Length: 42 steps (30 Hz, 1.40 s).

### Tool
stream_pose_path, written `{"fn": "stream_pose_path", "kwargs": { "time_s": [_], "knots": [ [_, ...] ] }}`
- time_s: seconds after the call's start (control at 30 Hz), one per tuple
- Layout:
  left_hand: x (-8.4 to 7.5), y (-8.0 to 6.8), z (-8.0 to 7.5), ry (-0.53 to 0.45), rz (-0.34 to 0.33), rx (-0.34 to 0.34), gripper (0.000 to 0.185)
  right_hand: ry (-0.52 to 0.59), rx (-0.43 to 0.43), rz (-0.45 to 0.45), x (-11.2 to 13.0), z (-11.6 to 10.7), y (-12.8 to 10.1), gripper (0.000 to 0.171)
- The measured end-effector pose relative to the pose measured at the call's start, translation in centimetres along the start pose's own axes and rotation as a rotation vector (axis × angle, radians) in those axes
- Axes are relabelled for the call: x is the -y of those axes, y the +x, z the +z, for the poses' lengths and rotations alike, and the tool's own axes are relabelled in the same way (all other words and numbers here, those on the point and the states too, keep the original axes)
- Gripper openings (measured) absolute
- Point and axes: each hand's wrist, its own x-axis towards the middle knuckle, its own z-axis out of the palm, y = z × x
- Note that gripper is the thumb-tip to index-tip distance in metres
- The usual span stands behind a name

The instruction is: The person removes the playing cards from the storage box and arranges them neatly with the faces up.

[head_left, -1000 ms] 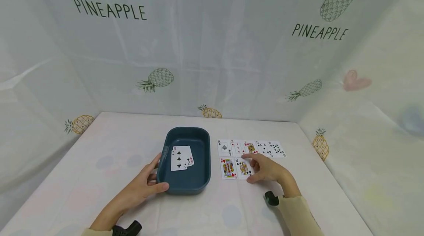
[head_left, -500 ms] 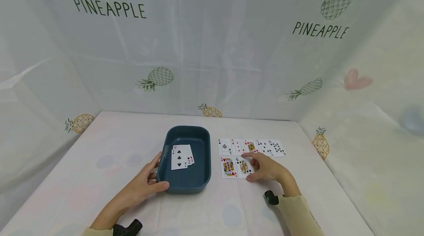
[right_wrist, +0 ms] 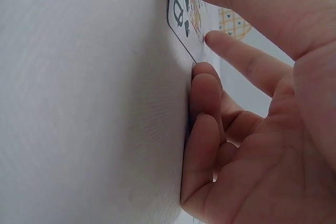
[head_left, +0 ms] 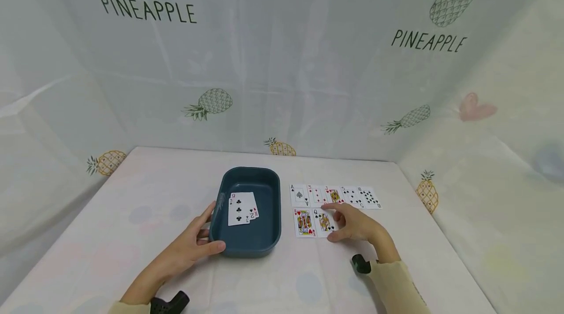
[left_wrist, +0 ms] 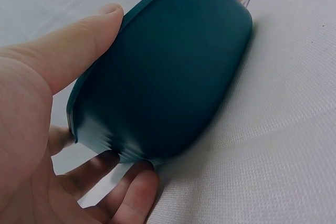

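Observation:
My left hand (head_left: 187,247) grips the near left corner of a dark teal tray (head_left: 246,246), thumb at the near rim and fingers against the left wall. Inside it lies a small overlapping stack of playing cards (head_left: 240,210), a three of clubs on top. My right hand (head_left: 356,223) spans a black queen playing card (head_left: 323,222) lying flat on the table, index finger at its far edge and thumb at its near edge. The right wrist view shows that queen card (right_wrist: 181,17) beside the thumb, the outer fingers curled on the cloth. A king of hearts (head_left: 304,223) adjoins its left side.
Behind the king and queen runs a row of several face-up cards, from an ace of spades (head_left: 298,196) to a black ten (head_left: 369,198). White cloth covers the table (head_left: 264,284). A pineapple-printed curtain (head_left: 282,59) hangs at the back and sides.
The hands, tray and cards hold the same places. Only the head view shifts very slightly.

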Motion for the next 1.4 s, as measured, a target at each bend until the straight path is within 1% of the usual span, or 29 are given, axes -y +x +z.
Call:
{"fn": "stream_pose_path", "kwargs": {
  "time_s": [0.13, 0.27, 0.43, 0.57, 0.67, 0.8, 0.9, 1.07, 1.23, 1.4],
  "knots": [
    [0.0, 0.0, 0.0, 0.004, 0.000, -0.003, 0.105, -0.003, -0.006, 0.009, 0.1, -0.1, 0.0, 0.085],
    [0.0, 0.0, 0.0, 0.000, 0.016, 0.000, 0.106, 0.019, -0.018, 0.014, 0.1, -0.2, -0.3, 0.087],
    [0.1, -0.2, 0.0, -0.029, 0.044, 0.026, 0.107, 0.059, 0.010, 0.012, 0.1, -0.4, -0.8, 0.088],
    [0.1, -0.3, 0.0, -0.051, 0.046, 0.034, 0.107, 0.052, 0.028, -0.028, 0.2, -0.8, -0.9, 0.086],
    [0.1, -0.3, 0.0, -0.050, 0.046, 0.027, 0.107, 0.041, 0.018, -0.071, 0.8, -1.0, -0.7, 0.082],
    [0.0, -0.3, 0.0, -0.041, 0.044, 0.018, 0.106, 0.032, -0.021, -0.141, 2.8, -1.2, 0.0, 0.077],
    [0.0, -0.2, 0.0, -0.039, 0.036, 0.015, 0.106, 0.028, -0.060, -0.197, 5.0, -1.3, 0.8, 0.073],
    [-0.1, -0.1, -0.1, -0.042, 0.019, -0.001, 0.105, 0.043, -0.104, -0.284, 9.2, -0.9, 2.8, 0.072],
    [0.0, -0.2, 0.0, -0.031, 0.007, -0.010, 0.106, 0.043, -0.092, -0.347, 12.7, 1.0, 5.2, 0.073],
    [0.1, -0.2, 0.2, -0.043, 0.008, -0.011, 0.104, 0.020, -0.067, -0.393, 15.0, 3.2, 7.5, 0.073]
  ]
}}
